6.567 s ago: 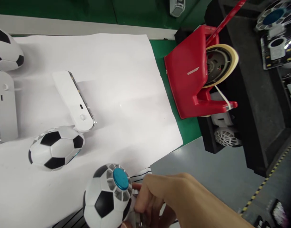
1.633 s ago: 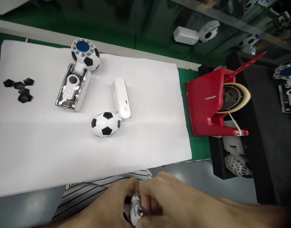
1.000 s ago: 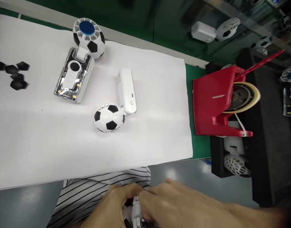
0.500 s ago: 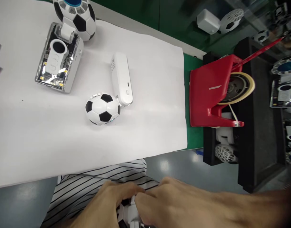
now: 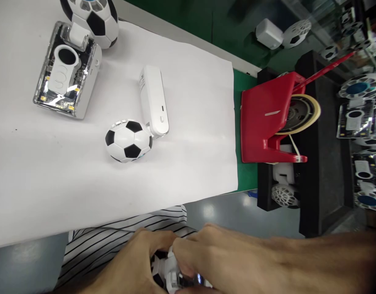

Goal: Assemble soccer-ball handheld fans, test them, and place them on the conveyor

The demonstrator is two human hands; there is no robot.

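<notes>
At the bottom, in front of striped clothing, both hands are closed round a soccer-ball handheld fan (image 5: 171, 267). My left hand (image 5: 135, 261) grips its black-and-white ball end. Against the white hinge and clear body presses my right hand (image 5: 206, 255), hiding most of the body. A small bluish-white light glows on the clear part. On the white paper (image 5: 200, 143) lies a second fan (image 5: 128, 141), its white back upward. Farther left rests a third fan (image 5: 63, 75) with a transparent front, a dark oval window and circuitry showing inside.
A red tape dispenser (image 5: 263, 122) with a tape roll stands on the green strip at the right. Beyond it are black trays (image 5: 324, 163) and several more fans (image 5: 355, 118). Another fan (image 5: 269, 33) lies on the green surface at the back. The table's near edge runs above the hands.
The camera view has shifted slightly, moving the table items left. My right hand has shifted on the held fan, showing more of its clear body, and a light now shows there.
</notes>
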